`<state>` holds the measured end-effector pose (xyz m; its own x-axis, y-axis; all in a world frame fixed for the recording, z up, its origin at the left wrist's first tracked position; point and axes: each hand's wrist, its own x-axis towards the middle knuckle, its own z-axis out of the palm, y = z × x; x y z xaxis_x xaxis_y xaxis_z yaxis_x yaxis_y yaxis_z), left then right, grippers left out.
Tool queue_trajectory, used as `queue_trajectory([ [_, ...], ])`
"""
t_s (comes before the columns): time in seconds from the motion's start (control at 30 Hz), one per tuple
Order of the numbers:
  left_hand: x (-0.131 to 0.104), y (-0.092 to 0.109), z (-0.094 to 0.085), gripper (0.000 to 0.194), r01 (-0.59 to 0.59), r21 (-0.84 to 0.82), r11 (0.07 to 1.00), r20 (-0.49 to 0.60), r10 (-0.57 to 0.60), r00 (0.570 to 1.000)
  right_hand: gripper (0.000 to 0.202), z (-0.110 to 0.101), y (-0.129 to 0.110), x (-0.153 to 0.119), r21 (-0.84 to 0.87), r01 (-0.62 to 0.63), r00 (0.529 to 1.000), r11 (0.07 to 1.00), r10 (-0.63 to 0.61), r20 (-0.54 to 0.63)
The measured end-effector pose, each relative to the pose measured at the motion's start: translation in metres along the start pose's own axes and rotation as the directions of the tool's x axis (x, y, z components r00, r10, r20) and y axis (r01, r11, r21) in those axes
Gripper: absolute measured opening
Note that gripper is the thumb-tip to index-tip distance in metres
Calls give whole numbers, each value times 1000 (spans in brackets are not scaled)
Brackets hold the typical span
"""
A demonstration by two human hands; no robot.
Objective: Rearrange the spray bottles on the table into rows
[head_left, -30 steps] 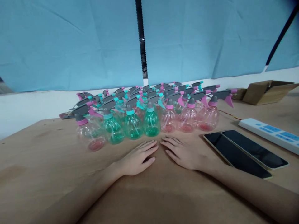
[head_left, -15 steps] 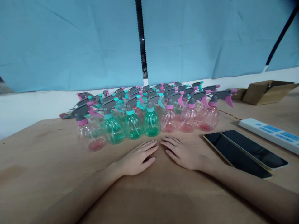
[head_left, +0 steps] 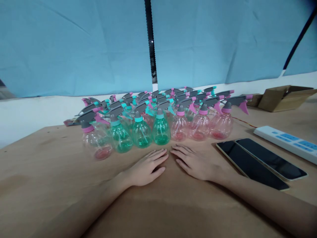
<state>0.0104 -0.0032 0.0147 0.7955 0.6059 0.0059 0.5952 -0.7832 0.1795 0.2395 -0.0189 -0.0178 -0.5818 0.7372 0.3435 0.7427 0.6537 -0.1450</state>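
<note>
My left hand lies flat on the wooden table, fingers stretched out, holding nothing. Facing it, my right hand also rests palm down with its fingers apart. Just beyond the fingertips stand several round spray bottles in rows. The front row has a pink bottle at the left end, then green ones, among them one in the middle, and pink ones at the right, the last near the phones. Their sprayer heads are grey with pink or turquoise triggers. The bottles behind are partly hidden.
Two dark phones lie side by side right of my right hand. Beyond them is a white power strip. An open cardboard box sits at the back right. A blue cloth hangs behind the table.
</note>
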Motion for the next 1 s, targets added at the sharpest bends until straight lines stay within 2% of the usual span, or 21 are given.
queue_trajectory([
  [0.3, -1, -2, 1, 49, -7, 0, 1000, -10, 7, 1000, 39, 2, 0, -1, -5, 7, 1000, 1000, -7, -31],
  [0.6, 0, -2, 1, 47, -22, -27, 999, -43, 21, 999, 40, 1, 1, 0, -16, 5, 1000, 1000, -5, -7],
  [0.8, -1, -1, 4, 41, -72, 74, 995, -103, 79, 992, 40, 4, 1, 0, 53, -7, 999, 999, 9, -37],
  [0.9, 1, 3, -6, 32, -123, 168, 978, -240, 161, 957, 38, 3, -3, 0, 88, -15, 999, 996, 18, -40],
  [0.97, 8, 6, -25, 29, -144, 226, 964, -401, 226, 888, 38, 1, -6, 1, 99, -21, 999, 995, 24, -24],
  [1.0, 14, 6, -40, 27, -147, 241, 959, -496, 252, 831, 38, 1, -8, 1, 103, -26, 999, 994, 27, -17],
])
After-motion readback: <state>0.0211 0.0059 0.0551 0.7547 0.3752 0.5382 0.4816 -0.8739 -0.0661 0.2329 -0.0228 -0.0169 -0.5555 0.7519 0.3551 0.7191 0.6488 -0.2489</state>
